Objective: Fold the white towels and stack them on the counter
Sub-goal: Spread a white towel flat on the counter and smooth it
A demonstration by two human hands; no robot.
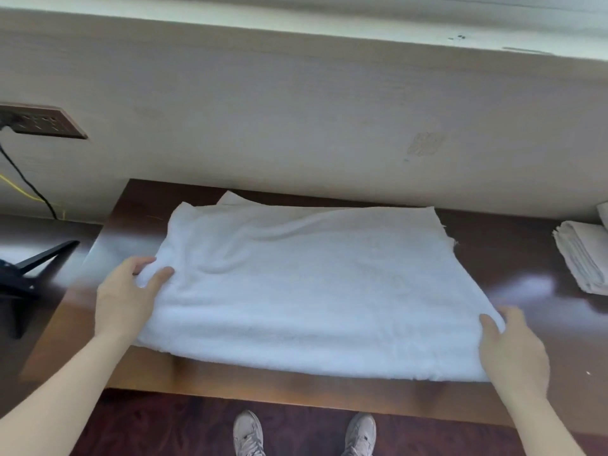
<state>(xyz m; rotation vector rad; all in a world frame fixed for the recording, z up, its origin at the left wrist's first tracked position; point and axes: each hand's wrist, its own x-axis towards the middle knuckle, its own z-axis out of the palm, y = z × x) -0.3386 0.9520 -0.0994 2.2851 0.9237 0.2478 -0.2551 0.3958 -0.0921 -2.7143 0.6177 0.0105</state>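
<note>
Towel (312, 284) lies spread on the counter (230, 386), apparently already doubled: a second layer peeks out at the far left corner. Its near edge sits close to the counter's near edge.

Left hand (126, 297) is at the left edge, with the thumb on top and the fingers (144, 261) beyond it, pinching a bunch of cloth between them. Right hand (513, 350) is at the near right corner, thumb over the top layer. The fingers look curled round the edge, but the contact underneath is hidden.

Handling: soft terry, limp, light, no stiffness at all. It sags and wrinkles wherever unsupported, and ripples already run across the far left part. Not slippery, not fragile.

Hold points: corners or side edges, both layers together, otherwise the lower layer lags and the fold goes crooked. Keeping it taut between the hands should help.

Stack of folded towels (584, 258) sits at the far right of the counter, well apart from this one. That is likely where it goes.
</note>
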